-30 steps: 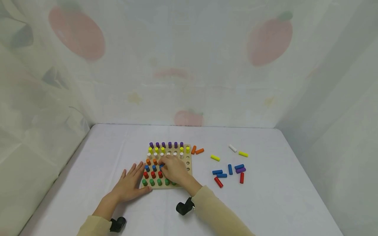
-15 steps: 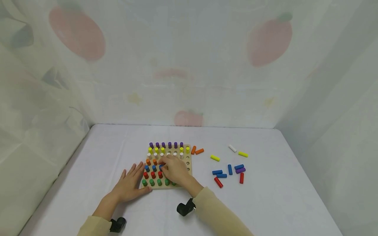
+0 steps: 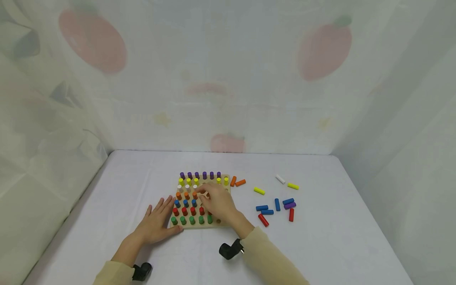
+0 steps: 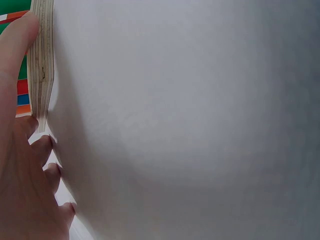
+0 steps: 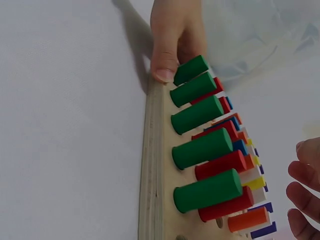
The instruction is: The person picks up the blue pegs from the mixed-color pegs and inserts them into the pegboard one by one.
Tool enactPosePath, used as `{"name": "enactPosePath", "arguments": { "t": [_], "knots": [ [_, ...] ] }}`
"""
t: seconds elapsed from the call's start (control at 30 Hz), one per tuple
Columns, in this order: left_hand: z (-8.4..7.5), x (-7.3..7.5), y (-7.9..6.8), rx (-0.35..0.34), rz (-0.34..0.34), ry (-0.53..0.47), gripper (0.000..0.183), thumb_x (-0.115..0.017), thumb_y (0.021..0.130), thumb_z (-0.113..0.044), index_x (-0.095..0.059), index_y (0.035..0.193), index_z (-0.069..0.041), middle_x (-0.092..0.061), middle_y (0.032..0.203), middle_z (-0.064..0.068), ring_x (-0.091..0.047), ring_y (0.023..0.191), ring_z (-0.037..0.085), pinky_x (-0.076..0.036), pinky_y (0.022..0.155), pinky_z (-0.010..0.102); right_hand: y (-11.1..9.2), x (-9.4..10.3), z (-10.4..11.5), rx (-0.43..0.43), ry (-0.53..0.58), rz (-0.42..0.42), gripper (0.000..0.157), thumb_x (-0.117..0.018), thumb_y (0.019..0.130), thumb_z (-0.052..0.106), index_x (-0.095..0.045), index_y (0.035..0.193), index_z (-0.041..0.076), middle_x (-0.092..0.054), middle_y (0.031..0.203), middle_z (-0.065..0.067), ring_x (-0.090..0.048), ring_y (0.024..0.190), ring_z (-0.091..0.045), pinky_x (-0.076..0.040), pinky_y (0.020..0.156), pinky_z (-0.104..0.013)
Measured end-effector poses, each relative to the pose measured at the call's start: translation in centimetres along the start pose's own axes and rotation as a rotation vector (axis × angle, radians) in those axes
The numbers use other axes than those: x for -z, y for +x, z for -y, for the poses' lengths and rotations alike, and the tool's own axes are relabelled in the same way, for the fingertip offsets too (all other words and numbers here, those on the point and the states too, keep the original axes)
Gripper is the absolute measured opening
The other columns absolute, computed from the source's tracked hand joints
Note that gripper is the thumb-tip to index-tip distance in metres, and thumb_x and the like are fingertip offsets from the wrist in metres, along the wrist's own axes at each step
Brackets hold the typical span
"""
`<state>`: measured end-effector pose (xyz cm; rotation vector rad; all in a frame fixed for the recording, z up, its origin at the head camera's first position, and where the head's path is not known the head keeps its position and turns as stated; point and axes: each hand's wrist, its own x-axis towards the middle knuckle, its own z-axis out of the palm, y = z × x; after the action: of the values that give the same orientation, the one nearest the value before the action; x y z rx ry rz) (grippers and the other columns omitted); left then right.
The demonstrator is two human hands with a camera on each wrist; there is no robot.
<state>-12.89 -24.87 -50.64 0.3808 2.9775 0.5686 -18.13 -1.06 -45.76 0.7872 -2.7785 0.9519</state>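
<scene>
Table (image 3: 338, 245) spreads out around the pegboard (image 5: 151, 175), its side edges well apart from it, with ample open room at left and near right. Should the left hand (image 3: 156, 225), flat with spread fingers along the pegboard's left edge, lift away, the pegboard might slide; the right hand (image 3: 218, 204), its grip parted with no peg seen in it, hangs over the middle rows and, swept low, could knock the standing orange peg (image 3: 194, 195) near its fingertips or roll the loose orange pegs (image 3: 240, 182) beside the pegboard's right edge.
</scene>
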Motion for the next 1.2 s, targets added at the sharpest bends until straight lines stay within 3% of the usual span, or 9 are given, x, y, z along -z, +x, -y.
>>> {"name": "enactPosePath", "arguments": {
  "t": [0.23, 0.53, 0.93, 1.2],
  "knots": [
    [0.2, 0.0, 0.0, -0.005, -0.004, 0.010, 0.102, -0.061, 0.072, -0.067, -0.023, 0.147, -0.009, -0.023, 0.152, 0.013, -0.017, 0.138, 0.040, -0.008, 0.106, 0.065, -0.6, 1.4, -0.7, 0.000, -0.018, -0.039, 0.017, -0.061, 0.089, 0.025, -0.064, 0.105, 0.021, -0.062, 0.101, 0.008, -0.058, 0.082, -0.008, -0.046, 0.064, -0.012],
    [0.3, 0.0, 0.0, -0.015, -0.009, 0.014, 0.102, -0.061, 0.072, -0.067, -0.023, 0.147, -0.009, -0.023, 0.152, 0.013, -0.017, 0.138, 0.040, -0.009, 0.106, 0.065, -1.3, 2.6, -2.2, 0.030, 0.045, -0.098, 0.016, -0.062, 0.089, 0.020, -0.064, 0.104, 0.018, -0.063, 0.094, 0.007, -0.061, 0.086, -0.012, -0.050, 0.070, -0.017],
    [0.1, 0.3, -0.1, -0.012, -0.005, 0.010, 0.101, -0.060, 0.072, -0.067, -0.023, 0.147, -0.008, -0.023, 0.151, 0.014, -0.017, 0.138, 0.040, -0.008, 0.106, 0.065, -2.8, 4.2, -4.2, 0.057, 0.121, -0.110, 0.020, -0.064, 0.087, 0.018, -0.063, 0.106, 0.014, -0.063, 0.100, 0.004, -0.059, 0.088, -0.010, -0.054, 0.073, -0.033],
    [0.4, 0.0, -0.2, -0.012, -0.007, 0.022, 0.102, -0.059, 0.072, -0.069, -0.023, 0.147, -0.010, -0.023, 0.152, 0.012, -0.017, 0.138, 0.040, -0.009, 0.106, 0.065, -3.8, 4.9, -6.3, 0.078, 0.187, -0.054, 0.029, -0.065, 0.085, 0.013, -0.061, 0.114, 0.009, -0.063, 0.107, -0.009, -0.059, 0.096, -0.027, -0.053, 0.078, -0.042]
  ]
}}
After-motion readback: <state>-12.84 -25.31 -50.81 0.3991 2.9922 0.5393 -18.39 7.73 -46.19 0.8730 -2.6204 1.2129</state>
